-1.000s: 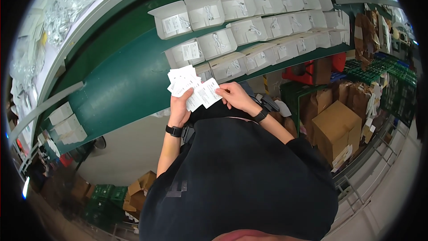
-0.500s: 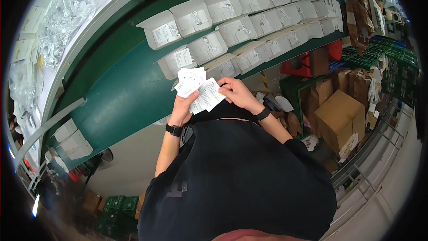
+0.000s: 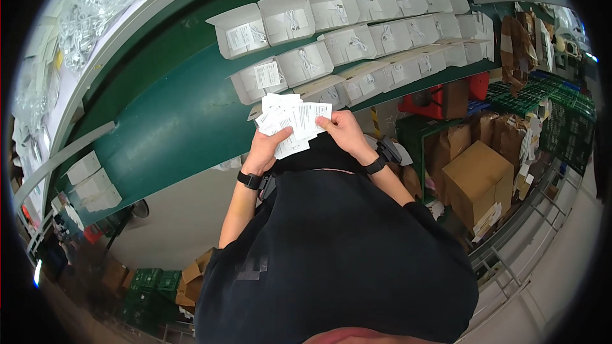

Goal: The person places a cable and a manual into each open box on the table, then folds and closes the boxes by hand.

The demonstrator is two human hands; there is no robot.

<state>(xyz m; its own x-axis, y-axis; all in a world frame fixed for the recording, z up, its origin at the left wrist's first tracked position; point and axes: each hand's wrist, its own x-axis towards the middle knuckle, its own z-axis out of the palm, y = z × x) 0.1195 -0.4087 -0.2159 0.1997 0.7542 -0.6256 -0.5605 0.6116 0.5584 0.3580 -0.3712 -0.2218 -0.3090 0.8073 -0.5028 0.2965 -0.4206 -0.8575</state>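
A fanned stack of white printed leaflets [image 3: 278,116] is gripped in my left hand [image 3: 264,150], thumb on top. My right hand [image 3: 344,134] pinches one leaflet [image 3: 313,112] between thumb and fingers at the stack's right side; it still overlaps the others. Just beyond stand rows of open white boxes [image 3: 299,67] with coiled white cables [image 3: 308,61] inside. A leaflet [image 3: 241,37] lies in the leftmost box of the back row, and another leaflet [image 3: 268,75] in the leftmost box of the middle row. The nearest row is partly hidden behind my hands and its own lids.
The boxes stand on a green table [image 3: 166,134]. Closed white boxes [image 3: 94,181] sit at its left end. Bagged cables [image 3: 95,19] lie on a white shelf at the upper left. To the right are a red bin [image 3: 424,102], a cardboard box [image 3: 478,181] and green crates [image 3: 542,99].
My right hand has shifted a leaflet up and right, turning it across the stack. The table and boxes appear slightly shifted in view. My left hand keeps its hold.
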